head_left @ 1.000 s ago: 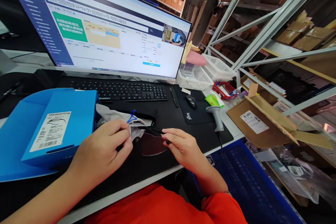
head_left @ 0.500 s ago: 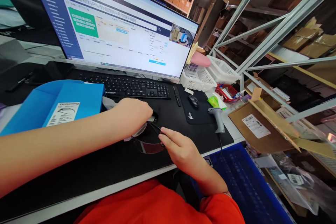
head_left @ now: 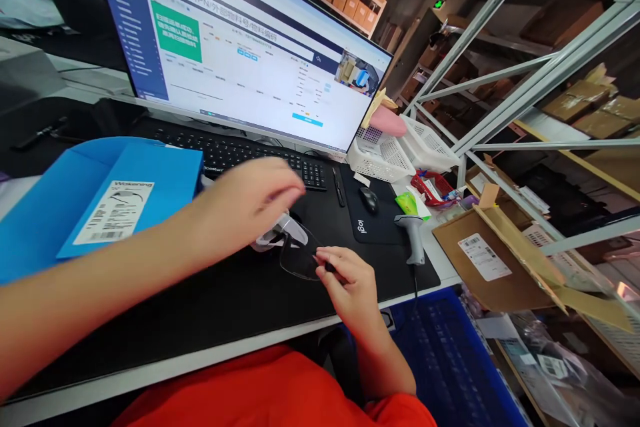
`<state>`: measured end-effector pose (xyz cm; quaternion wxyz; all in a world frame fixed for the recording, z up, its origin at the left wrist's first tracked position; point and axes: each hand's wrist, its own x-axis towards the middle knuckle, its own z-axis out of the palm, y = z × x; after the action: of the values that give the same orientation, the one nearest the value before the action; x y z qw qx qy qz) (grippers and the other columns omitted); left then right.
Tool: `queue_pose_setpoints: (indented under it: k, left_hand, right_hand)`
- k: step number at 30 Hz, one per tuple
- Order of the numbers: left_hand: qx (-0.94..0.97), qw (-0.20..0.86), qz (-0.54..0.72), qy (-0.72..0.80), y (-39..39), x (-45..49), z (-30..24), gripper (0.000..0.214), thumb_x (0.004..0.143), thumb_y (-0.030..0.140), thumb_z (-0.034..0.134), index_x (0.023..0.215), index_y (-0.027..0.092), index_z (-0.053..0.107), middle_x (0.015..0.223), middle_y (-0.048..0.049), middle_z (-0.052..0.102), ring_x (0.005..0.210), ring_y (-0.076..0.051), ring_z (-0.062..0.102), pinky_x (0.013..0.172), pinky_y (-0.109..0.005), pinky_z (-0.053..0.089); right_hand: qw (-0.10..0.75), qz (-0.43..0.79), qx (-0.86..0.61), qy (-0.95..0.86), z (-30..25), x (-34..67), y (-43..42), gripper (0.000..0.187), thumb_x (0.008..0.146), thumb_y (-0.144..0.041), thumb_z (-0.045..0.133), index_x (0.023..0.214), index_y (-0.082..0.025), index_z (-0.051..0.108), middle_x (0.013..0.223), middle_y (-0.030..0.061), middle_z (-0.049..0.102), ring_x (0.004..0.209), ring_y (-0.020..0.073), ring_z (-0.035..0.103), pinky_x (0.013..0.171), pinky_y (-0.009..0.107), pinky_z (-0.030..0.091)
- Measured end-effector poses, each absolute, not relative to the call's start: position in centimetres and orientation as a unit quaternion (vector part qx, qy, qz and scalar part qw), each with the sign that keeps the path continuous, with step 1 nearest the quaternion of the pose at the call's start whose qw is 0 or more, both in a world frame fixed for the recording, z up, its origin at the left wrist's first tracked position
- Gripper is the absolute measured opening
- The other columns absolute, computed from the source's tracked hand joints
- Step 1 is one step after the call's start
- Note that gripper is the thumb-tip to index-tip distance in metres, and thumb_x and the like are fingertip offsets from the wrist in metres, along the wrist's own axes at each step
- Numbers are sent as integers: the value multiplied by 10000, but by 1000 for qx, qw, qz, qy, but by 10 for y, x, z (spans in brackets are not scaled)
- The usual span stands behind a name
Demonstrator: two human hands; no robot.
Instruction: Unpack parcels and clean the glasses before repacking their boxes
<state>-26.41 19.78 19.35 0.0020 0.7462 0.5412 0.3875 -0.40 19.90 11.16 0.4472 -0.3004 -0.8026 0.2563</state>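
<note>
Low over the black desk mat, my right hand (head_left: 350, 277) pinches the dark edge of a pair of glasses (head_left: 295, 261) with a large, see-through lens. Just up and to the left, my left hand (head_left: 263, 197) hovers in front of the keyboard (head_left: 240, 155); motion blurs it and its fingertips are mostly hidden, so its grip does not show. Under the left hand is a crumpled, clear-white wrapping or plastic piece (head_left: 285, 230), close beside the lens. A blue box (head_left: 175, 177) with a white label picturing glasses lies left of the hands.
Behind the keyboard stands a monitor (head_left: 240, 60). To the right are a mouse (head_left: 369, 200), a black pen-like tool (head_left: 339, 187), a grey barcode scanner (head_left: 413, 237) and white baskets (head_left: 383, 159). An opened cardboard box (head_left: 480, 267) and a blue crate (head_left: 435, 353) sit beyond the desk edge.
My left hand has risen slightly and shifted right, away from the glasses. The lens now shows more openly, held by my right hand. The camera view has shifted a little.
</note>
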Motion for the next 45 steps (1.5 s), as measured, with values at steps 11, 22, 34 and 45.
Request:
queue_pose_setpoints:
  k: [11, 22, 34, 45]
  left_hand:
    - [438, 238, 442, 746, 129, -234, 75, 527, 758, 735, 579, 777, 246, 775, 634, -18, 687, 576, -195, 631, 558, -322, 431]
    - [487, 181, 455, 723, 147, -245, 71, 322, 883, 489, 589, 739, 227, 708, 652, -38, 722, 590, -199, 675, 551, -298, 400]
    - [649, -158, 464, 582, 113, -257, 56, 334, 1091, 202, 484, 779, 216, 602, 646, 8, 590, 576, -146, 576, 583, -303, 409]
    - [688, -327, 391, 517, 92, -279, 62, 294, 990, 105, 615, 723, 216, 563, 638, 1, 617, 577, -158, 565, 576, -308, 415]
  right_hand:
    - [392, 390, -275, -786, 66, -19, 177, 329, 974, -171, 722, 1275, -200, 853, 1274, 182, 799, 1085, 254, 842, 808, 276, 715]
    - [414, 345, -238, -808, 61, -33, 164, 238, 1028, -189, 680, 1208, -199, 836, 1261, 153, 833, 1168, 239, 819, 1009, 330, 676]
    - [346, 151, -186, -907, 99, -25, 196, 251, 1043, -69, 605, 1198, -144, 787, 1214, 170, 832, 1135, 233, 827, 996, 308, 699]
    - [139, -127, -27, -982, 155, -51, 197, 344, 1078, -56, 445, 1252, 40, 726, 1233, 289, 772, 1114, 307, 793, 933, 379, 711]
